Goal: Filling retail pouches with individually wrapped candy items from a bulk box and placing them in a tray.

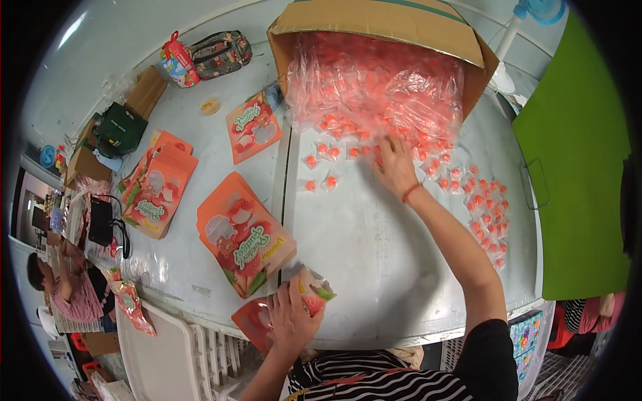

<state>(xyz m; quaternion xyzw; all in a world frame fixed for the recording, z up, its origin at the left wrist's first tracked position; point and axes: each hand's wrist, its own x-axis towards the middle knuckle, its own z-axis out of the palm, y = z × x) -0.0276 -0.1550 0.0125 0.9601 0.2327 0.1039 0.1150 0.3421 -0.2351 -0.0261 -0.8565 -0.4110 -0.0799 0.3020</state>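
My left hand (293,317) is closed on a red pouch (251,323) at the table's near edge, its opening end with a strawberry-like fruit and green leaf print facing up and right. My right hand (396,166) reaches to the near side of a heap of small wrapped pink-red candies (428,137), fingers apart and touching the pieces. What lies under its fingertips is partly hidden and blurred. Behind it a cardboard box (381,17) lies tipped on its side, and a clear plastic liner (374,73) full of candies bulges from its mouth. Several loose candies (330,182) lie left of the hand.
A stack of flat printed pouches (242,234) lies beside my left hand, with another stack (157,187) farther left and a single pouch (254,127) behind. More candies (488,207) spread along the right. A green board (582,167) stands at the right edge; a person (73,294) works far left.
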